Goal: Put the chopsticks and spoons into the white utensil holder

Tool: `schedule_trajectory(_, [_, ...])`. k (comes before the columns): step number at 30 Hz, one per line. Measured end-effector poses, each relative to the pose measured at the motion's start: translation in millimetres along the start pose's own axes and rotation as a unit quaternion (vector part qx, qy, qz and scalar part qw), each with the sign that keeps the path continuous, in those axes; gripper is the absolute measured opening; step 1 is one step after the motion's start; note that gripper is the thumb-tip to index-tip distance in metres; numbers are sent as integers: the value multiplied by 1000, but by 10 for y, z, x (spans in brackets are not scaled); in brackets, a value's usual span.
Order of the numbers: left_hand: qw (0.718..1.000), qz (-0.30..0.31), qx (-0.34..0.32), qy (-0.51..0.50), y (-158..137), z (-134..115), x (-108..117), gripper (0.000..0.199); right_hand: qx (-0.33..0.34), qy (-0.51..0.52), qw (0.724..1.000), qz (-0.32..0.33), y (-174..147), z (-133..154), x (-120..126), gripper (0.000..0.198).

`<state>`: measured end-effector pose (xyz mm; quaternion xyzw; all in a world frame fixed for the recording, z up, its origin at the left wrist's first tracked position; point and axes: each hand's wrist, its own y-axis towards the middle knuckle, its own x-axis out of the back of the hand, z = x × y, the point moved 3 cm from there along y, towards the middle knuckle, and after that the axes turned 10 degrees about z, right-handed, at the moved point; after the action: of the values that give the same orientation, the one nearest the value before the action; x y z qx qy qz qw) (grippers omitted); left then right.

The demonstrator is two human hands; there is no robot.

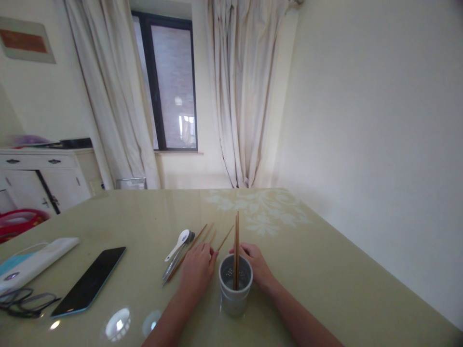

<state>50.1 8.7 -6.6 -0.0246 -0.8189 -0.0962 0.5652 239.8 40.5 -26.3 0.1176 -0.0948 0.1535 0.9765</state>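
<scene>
A grey utensil holder [235,301] stands upright on the table, with holes in its bottom. A few brown chopsticks [236,241] rise steeply from it. My right hand [256,262] curls round the far right side of the holder, its fingertips partly hidden behind the chopsticks. To the left of the holder, my left hand [198,264] rests low over several loose chopsticks, fingers bent. One thin chopstick [226,237] sticks out by its thumb and forefinger. Beside this hand lie a white spoon [178,244] and metal utensils [173,269]; the palm hides part of the chopsticks.
On the left of the glossy table [325,289] lie a dark tablet-like device [90,279], black-framed glasses [29,302] and a long white case [39,262]. A white cabinet [65,178] and a red basin-like object [21,222] stand beyond. A wall borders the right edge.
</scene>
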Motion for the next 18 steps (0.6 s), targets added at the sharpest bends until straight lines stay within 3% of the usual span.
schedule_trajectory(4, [993, -16, -66, -100, 7, -109, 29, 24, 11, 44, 999, 16, 10, 37, 0, 53])
schedule_trajectory(12, [984, -36, -87, -150, -1, -146, 21, 34, 9, 167, 986, 20, -12, 136, -25, 50])
schedule_trajectory(15, [989, -50, -58, -126, 40, -47, 21, 40, 12, 174, 984, -33, 10, 148, 84, 52])
schedule_trajectory(18, [997, -57, -2, -57, 79, 124, 21, 36, 32, 189, 971, -140, 23, 170, 354, 52])
